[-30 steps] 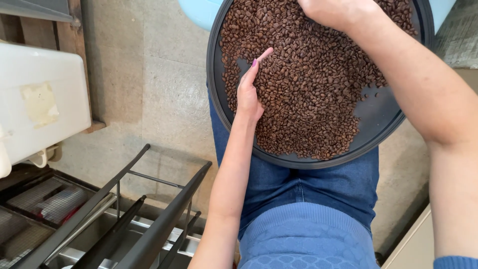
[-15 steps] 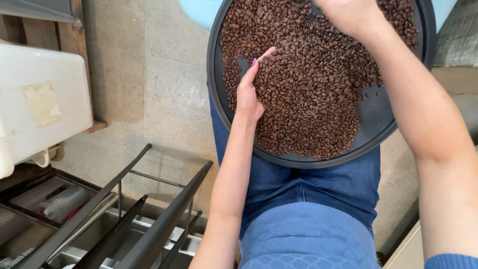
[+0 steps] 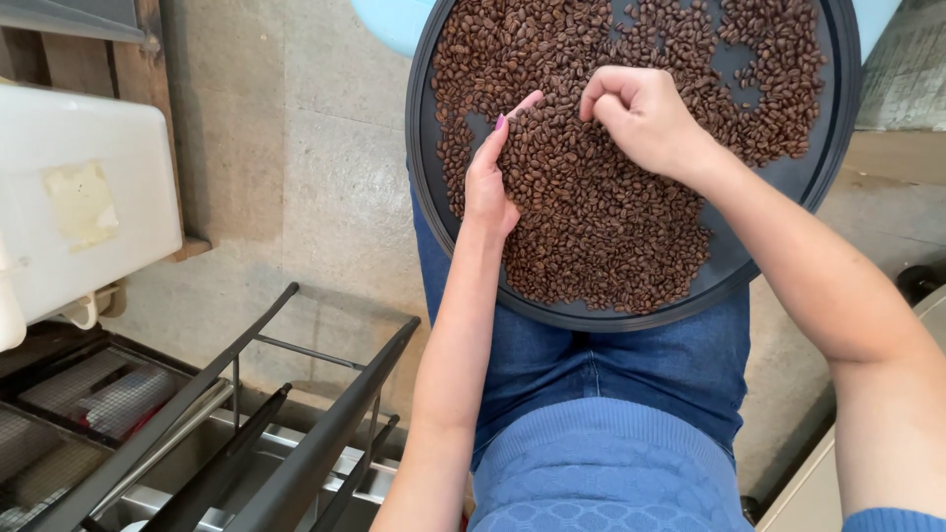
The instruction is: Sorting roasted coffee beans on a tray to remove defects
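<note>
Coffee beans [image 3: 601,207] fill a round dark tray [image 3: 422,187] resting on the person's lap. Left hand [image 3: 490,182] stands edgewise, fingers straight, walling the heap; right hand [image 3: 641,118] curls half-closed, raking beans toward it.

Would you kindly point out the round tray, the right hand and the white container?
round tray [image 3: 418,167]: head view, its left rim.
right hand [image 3: 645,118]: head view, back of hand.
white container [image 3: 99,148]: head view, its top.
</note>
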